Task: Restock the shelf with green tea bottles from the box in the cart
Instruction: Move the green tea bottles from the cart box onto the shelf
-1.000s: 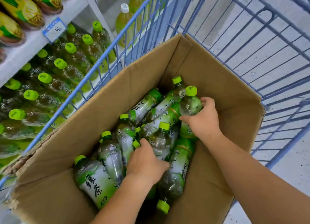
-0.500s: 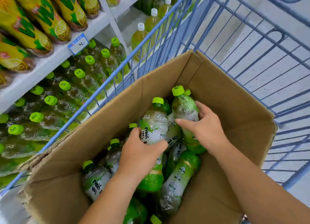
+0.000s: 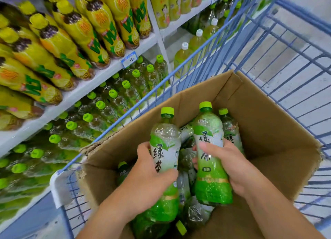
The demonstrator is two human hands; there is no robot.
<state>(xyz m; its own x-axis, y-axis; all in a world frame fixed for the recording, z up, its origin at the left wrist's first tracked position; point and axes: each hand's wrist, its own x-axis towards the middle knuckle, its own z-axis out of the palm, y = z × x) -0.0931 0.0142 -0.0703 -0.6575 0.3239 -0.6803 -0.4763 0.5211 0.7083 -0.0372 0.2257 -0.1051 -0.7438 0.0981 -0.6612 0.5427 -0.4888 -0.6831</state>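
yellow lemon tea bottles (image 3: 75, 34) on upper shelf, price tag (image 3: 129, 59), white-capped bottles (image 3: 184, 54), speckled floor (image 3: 279, 47)

The open top of the brown cardboard box (image 3: 265, 131) is unobstructed. Between it and the white shelf (image 3: 100, 77) stands the blue wire cart wall (image 3: 152, 93). The lower tier is crowded with green-capped tea bottles (image 3: 114, 99); a bare gap shows only at its right front corner.

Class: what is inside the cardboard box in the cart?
Inside the cardboard box lie green tea bottles; left hand and right hand grip some upright. Bottles and hands hide the floor.
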